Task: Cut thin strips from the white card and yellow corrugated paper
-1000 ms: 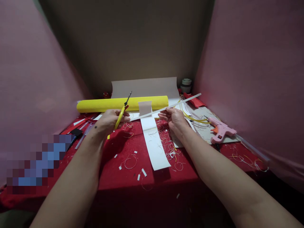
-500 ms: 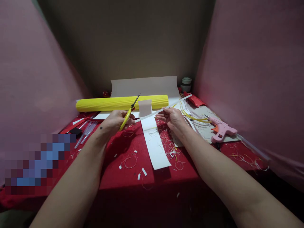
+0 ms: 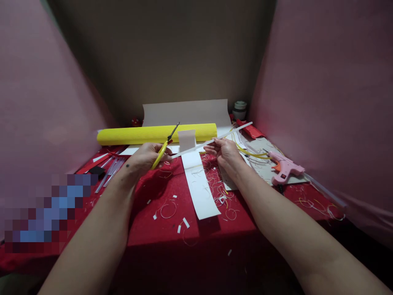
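Observation:
Yellow-handled scissors (image 3: 161,155) are in my left hand (image 3: 147,157), with their dark blades pointing up and away. The fingertips of that hand are also at the near end of a narrow white strip (image 3: 198,146). My right hand (image 3: 226,151) pinches the same strip between thumb and fingers, and its far end sticks out up to the right. Under the strip lies a wider white paper band (image 3: 201,192), with its upper end (image 3: 186,140) standing up against a yellow corrugated roll (image 3: 129,135).
Thread bits and paper scraps (image 3: 186,223) litter the red cloth (image 3: 144,225). On the right, a pink glue gun (image 3: 287,168) rests on a grey board (image 3: 267,145). Clear glue sticks (image 3: 111,172) lie left. A lidded jar (image 3: 239,110) stands behind.
The strip's far end has shifted slightly to the right, and more of it shows beyond my right hand. Both hands stay nearly in place, with the same hold.

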The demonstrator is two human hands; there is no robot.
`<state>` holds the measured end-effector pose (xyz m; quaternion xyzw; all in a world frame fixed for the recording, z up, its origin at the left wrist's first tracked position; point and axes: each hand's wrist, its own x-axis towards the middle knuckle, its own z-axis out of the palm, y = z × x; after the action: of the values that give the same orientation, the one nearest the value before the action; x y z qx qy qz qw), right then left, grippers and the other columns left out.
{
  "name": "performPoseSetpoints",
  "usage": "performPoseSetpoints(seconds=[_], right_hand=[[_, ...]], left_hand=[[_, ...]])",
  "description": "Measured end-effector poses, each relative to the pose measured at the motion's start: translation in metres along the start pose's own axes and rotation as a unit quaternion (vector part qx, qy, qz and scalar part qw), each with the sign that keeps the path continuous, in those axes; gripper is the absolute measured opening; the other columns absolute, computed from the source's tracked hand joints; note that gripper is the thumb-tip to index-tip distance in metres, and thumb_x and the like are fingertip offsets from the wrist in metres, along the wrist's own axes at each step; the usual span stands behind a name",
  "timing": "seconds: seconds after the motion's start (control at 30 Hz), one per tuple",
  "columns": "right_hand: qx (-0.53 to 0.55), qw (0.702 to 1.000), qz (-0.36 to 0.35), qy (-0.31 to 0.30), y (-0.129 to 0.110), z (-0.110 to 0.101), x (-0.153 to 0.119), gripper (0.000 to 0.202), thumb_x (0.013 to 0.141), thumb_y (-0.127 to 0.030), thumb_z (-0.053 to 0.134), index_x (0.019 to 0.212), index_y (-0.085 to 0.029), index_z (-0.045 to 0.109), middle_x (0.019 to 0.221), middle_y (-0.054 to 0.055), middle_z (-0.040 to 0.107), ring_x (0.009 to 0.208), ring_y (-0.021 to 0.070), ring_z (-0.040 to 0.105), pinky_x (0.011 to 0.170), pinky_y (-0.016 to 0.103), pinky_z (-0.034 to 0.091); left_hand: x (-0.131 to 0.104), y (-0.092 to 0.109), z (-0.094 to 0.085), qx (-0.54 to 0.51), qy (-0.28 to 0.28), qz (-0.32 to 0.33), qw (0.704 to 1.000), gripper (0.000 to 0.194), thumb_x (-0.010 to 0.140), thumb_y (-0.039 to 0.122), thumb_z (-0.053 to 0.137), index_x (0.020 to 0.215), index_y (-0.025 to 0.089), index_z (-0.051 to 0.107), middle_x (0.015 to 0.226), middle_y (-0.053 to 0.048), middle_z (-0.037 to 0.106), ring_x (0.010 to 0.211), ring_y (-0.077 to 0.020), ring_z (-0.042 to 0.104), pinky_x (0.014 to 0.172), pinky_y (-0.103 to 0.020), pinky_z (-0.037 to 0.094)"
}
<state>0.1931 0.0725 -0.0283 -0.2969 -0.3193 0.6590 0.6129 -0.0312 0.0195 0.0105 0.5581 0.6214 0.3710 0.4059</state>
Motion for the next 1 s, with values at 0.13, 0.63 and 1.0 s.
performPoseSetpoints(seconds=[0.13, 0.63, 1.0], right_hand=[[0.005, 1.0, 0.003, 0.008, -0.002, 0.0, 0.0, 0.014, 0.08, -0.006, 0.046, 0.069, -0.015, 0.047, 0.05, 0.0, 0.058, 0.05, 0.0135, 0.062, 0.055, 0.026, 0.054], [-0.478, 0.806, -0.279, -0.212, 0.012, 0.035, -0.004, 0.018, 0.074, -0.012, 0.057, 0.078, -0.025, 0.068, 0.084, 0.001, 0.065, 0.076, 0.0135, 0.058, 0.072, 0.027, 0.042], [-0.518, 0.751, -0.356, -0.205, -0.033, 0.059, -0.004, 0.024, 0.066, 0.0, 0.056, 0.054, -0.02, 0.061, 0.066, 0.001, 0.059, 0.087, 0.0179, 0.052, 0.069, 0.024, 0.04]], left_hand=[[-0.001, 0.001, 0.002, -0.011, 0.004, 0.019, 1.0, 0.019, 0.052, 0.015, 0.07, 0.07, 0.014, 0.063, 0.05, -0.002, 0.057, 0.034, -0.0052, 0.039, 0.031, -0.018, 0.023], [-0.015, 0.016, 0.001, 0.032, 0.027, 0.117, 0.992, 0.019, 0.053, 0.017, 0.067, 0.072, 0.015, 0.063, 0.057, 0.003, 0.056, 0.05, -0.0066, 0.046, 0.046, -0.018, 0.036], [-0.008, 0.009, -0.003, -0.064, 0.086, 0.103, 0.989, 0.021, 0.055, 0.017, 0.068, 0.073, 0.015, 0.058, 0.054, 0.003, 0.058, 0.036, -0.0041, 0.038, 0.035, -0.018, 0.026]])
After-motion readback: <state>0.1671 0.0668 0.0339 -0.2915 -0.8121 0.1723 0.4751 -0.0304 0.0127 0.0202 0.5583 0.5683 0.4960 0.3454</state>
